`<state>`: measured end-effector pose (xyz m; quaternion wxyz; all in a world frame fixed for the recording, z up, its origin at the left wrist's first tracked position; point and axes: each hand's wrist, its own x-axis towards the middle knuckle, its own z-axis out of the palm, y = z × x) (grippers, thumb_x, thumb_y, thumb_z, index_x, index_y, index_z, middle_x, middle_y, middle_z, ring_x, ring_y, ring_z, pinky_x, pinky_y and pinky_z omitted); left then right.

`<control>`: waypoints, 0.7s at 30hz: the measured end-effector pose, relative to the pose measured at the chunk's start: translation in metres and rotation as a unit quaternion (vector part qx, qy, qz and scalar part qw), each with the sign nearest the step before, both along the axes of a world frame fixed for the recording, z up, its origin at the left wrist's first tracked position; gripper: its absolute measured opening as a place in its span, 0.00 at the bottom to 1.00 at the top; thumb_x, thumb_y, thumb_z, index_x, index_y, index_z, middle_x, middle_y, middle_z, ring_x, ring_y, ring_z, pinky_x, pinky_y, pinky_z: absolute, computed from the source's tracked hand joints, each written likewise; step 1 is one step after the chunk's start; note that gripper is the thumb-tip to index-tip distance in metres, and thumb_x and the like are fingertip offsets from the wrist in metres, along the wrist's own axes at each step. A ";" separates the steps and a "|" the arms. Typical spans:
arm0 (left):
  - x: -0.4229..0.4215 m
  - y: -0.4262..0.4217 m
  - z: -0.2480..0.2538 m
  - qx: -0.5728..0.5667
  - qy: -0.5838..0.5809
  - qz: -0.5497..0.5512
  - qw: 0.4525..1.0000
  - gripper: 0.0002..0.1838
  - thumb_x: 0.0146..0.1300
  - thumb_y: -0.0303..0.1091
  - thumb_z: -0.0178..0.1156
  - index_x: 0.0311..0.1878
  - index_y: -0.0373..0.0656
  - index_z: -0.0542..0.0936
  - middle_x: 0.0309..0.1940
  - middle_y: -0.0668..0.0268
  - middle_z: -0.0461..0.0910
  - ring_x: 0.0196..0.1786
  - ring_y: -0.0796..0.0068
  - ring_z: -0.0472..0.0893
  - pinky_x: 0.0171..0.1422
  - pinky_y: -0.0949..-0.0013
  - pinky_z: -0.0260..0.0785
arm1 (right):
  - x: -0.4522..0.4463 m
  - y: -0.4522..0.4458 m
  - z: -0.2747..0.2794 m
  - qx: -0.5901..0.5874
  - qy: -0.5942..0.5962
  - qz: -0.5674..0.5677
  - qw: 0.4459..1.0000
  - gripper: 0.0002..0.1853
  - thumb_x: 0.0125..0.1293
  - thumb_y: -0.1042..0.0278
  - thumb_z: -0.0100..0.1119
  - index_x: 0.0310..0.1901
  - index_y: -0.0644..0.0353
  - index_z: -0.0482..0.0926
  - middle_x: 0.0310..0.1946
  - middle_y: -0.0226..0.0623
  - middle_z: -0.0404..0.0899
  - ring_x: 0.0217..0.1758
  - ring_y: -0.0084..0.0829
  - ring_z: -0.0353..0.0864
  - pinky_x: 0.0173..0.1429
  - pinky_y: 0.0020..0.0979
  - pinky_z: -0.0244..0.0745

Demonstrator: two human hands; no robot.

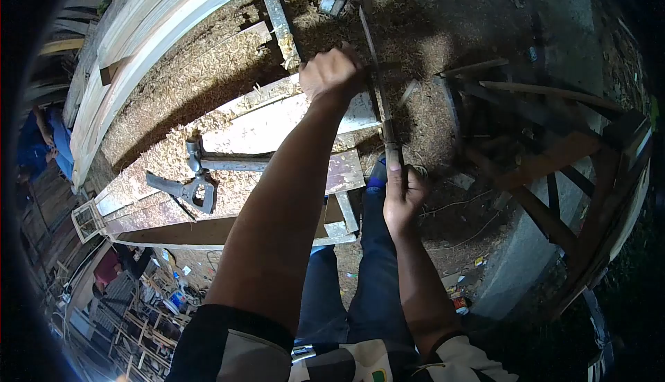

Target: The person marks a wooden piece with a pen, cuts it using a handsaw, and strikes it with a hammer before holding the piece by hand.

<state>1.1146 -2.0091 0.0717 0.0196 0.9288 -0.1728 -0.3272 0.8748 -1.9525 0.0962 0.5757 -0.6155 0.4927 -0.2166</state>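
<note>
My right hand is closed around the straight handle of a long-bladed hand tool. Its narrow blade is seen almost edge-on and points away from me, past the end of the workbench; whether it has teeth cannot be made out. My left hand is a fist at the bench's end, just left of the blade. What its fingers hold, if anything, is hidden. Below it a pale board lies lengthwise along the bench. A hammer lies among shavings left of my left forearm, close to a dark tool with a looped grip.
Wood shavings cover the bench and ground. Long stacked planks curve along the upper left. A wooden frame stands at right beside a concrete edge. Two other people appear at far left.
</note>
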 end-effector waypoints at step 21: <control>-0.004 0.009 -0.015 -0.011 -0.032 -0.051 0.998 0.32 0.65 0.68 0.55 0.36 0.45 0.89 0.33 0.53 0.88 0.39 0.56 0.89 0.47 0.55 0.80 | 0.001 0.003 0.027 0.024 0.111 0.021 0.993 0.22 0.78 0.58 0.56 0.24 0.58 0.69 0.19 0.19 0.63 0.24 0.15 0.60 0.28 0.28 0.53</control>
